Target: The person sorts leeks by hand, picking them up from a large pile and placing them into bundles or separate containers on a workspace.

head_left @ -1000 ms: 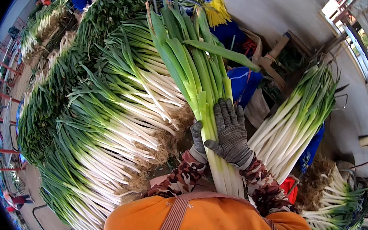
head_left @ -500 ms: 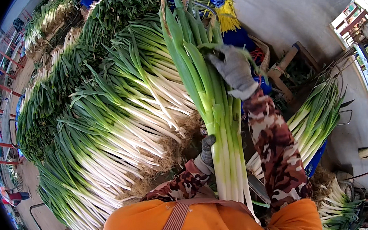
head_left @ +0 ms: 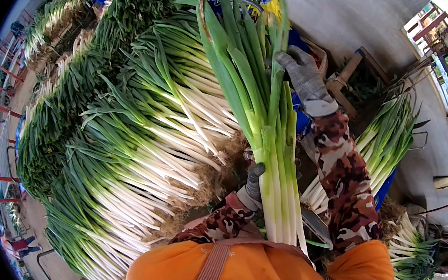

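Observation:
A thick bunch of long green onions point(head_left: 279, 182) stands before me, white stalks toward my body and green leaves pointing away. Low on its left side, my left hand point(head_left: 254, 182), in a grey glove, is wrapped round the stalks; most of its fingers are hidden behind them. My right hand point(head_left: 303, 81), gloved too, is at the right edge of the leaves, its fingers closed against an upright green leaf point(head_left: 281, 38). Close by on the left lies a large heap of green onions point(head_left: 143, 125), their brown roots turned toward me.
To the right, another bundle of green onions point(head_left: 387, 136) rests on something blue. More onions point(head_left: 410, 255) lie at the lower right. A wooden frame point(head_left: 347, 79) stands by the grey wall point(head_left: 342, 21). Blue cloth and yellow fringe point(head_left: 271, 4) are at the far end. People are in the left distance.
My right hand has moved slightly right and is less blurred, with a leaf now standing upright at its fingers. The left hand keeps its hold on the bunch.

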The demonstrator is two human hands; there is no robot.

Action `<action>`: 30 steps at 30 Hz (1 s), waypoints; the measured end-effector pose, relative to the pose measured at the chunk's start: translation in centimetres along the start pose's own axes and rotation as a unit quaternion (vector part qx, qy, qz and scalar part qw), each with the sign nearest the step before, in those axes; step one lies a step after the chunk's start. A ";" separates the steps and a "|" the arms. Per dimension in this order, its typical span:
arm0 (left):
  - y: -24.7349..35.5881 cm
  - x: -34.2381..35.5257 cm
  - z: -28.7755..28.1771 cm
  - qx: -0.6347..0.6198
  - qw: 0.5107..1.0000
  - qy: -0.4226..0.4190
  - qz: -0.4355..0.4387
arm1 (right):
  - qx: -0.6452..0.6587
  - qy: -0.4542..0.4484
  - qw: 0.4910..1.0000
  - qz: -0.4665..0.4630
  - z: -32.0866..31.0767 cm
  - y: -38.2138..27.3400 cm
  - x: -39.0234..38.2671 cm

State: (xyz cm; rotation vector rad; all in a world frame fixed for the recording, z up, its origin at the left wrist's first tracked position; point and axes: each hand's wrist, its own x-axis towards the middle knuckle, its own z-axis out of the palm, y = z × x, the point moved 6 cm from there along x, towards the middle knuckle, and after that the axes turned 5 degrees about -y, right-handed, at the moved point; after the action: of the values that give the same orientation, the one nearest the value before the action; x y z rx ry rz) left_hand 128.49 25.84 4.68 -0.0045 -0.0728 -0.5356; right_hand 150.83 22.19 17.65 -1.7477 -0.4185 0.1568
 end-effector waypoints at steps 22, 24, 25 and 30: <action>-1.7 -1.1 0.1 -0.025 0.998 -0.052 -0.017 | 0.034 0.194 0.979 0.049 0.2 -6.2 -14.1; -2.5 -1.4 1.0 -0.016 1.000 -0.021 -0.015 | -0.048 0.131 0.987 -0.074 -1.2 -4.6 -7.1; -2.7 -1.4 1.1 -0.008 0.999 -0.024 -0.021 | -0.067 0.068 0.994 0.047 -1.5 -2.4 -4.9; -2.5 -1.1 1.5 0.001 1.000 -0.026 -0.009 | -0.145 0.066 0.986 0.057 -2.8 -0.6 -2.0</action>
State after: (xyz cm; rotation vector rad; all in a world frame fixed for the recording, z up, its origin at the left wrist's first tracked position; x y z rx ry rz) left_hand 126.21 24.31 6.08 -0.0160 -0.1252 -0.5544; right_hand 149.81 19.03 18.58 -2.0578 -0.2538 0.0616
